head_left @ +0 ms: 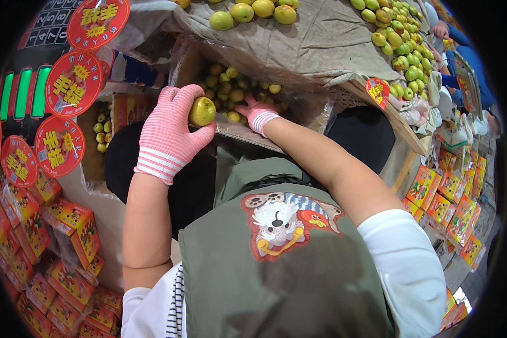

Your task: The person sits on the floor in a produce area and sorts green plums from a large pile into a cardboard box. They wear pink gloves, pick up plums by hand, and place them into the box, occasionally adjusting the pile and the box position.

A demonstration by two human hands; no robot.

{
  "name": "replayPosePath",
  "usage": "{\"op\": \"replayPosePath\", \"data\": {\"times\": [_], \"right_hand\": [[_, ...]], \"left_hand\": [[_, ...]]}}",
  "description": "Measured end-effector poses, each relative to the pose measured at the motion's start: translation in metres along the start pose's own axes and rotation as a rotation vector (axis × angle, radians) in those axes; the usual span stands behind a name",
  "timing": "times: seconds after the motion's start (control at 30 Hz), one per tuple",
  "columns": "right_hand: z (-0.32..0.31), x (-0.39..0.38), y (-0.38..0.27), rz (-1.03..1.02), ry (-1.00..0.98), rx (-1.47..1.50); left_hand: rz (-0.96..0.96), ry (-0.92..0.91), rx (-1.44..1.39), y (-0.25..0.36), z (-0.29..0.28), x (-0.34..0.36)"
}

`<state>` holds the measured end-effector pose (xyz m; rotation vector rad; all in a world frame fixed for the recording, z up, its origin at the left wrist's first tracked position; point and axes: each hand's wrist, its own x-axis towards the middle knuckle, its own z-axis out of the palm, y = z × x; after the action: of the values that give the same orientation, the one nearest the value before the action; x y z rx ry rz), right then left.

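Observation:
My left hand (172, 127), in a pink glove with white stripes at the cuff, is closed around a round yellow-green fruit (202, 111) with brownish patches. It holds the fruit up over the left side of an open cardboard box (248, 134). Inside the box lies a heap of similar fruit (225, 89). My right hand (258, 114), gloved the same way, reaches over the near edge of the box into this heap. Its visible fingers are stretched out and apart, touching or close to the fruit; the fingertips are partly hidden.
Above the box, a grey-beige cloth (315, 48) carries a row of larger fruit (263, 8) and a big pile (403, 50) at right. Another box with fruit (102, 127) stands at left. Red-yellow printed cartons (67, 281) stack at both sides. A person (465, 28) is at far right.

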<state>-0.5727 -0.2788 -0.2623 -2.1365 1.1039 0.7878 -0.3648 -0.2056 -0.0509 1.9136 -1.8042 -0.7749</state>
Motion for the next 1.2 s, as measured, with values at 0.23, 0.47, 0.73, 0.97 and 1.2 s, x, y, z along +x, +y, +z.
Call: {"op": "replayPosePath", "data": {"times": [0.23, 0.47, 0.73, 0.97, 1.2], "right_hand": [[0.014, -0.003, 0.022, -0.046, -0.017, 0.034], [-0.039, -0.067, 0.017, 0.008, 0.051, 0.753], [-0.066, -0.119, -0.006, -0.053, 0.181, 1.726], [-0.077, -0.137, -0.037, -0.263, 0.286, 1.914], [-0.074, -0.139, -0.037, -0.401, 0.236, 2.13]], "left_hand": [[-0.02, 0.057, -0.167, -0.014, -0.001, 0.004], [-0.029, 0.035, -0.192, -0.021, 0.0, 0.005], [0.027, -0.044, -0.215, -0.013, 0.004, 0.005], [0.169, -0.071, -0.497, 0.005, 0.065, -0.005], [0.069, 0.055, -0.415, 0.005, 0.081, -0.011]]}}
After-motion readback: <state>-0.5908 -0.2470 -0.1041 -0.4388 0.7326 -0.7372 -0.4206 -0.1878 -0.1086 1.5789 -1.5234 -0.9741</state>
